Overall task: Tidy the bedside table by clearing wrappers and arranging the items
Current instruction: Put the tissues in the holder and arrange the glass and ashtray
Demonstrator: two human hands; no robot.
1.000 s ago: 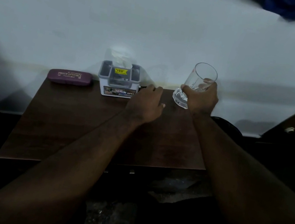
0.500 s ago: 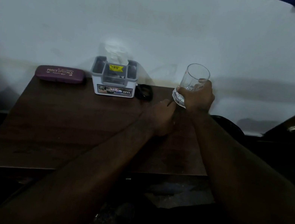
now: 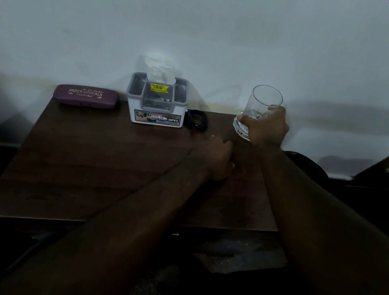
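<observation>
Head view of a dark wooden tabletop [image 3: 85, 169] set against a pale wall [image 3: 209, 25]. The right hand [image 3: 265, 127] is wrapped around the lower half of a clear drinking glass [image 3: 260, 109], holding it tilted just above the far right corner of the tabletop; the glass appears empty. The left hand [image 3: 215, 156] rests on the tabletop, fingers curled loosely inward and gripping nothing, near the right hand but apart from it. Along the far edge, from left to right: a maroon spectacle case [image 3: 85, 96] lettered "PRINCE OPTICALS"; a white and grey compartmented box [image 3: 158, 104] with a yellow price sticker and the word "OPEL" on its front, a crumpled clear wrapper [image 3: 160, 67] standing up out of its middle compartment; and a small coiled black item [image 3: 197, 120] just beside the box, too dark to identify.
</observation>
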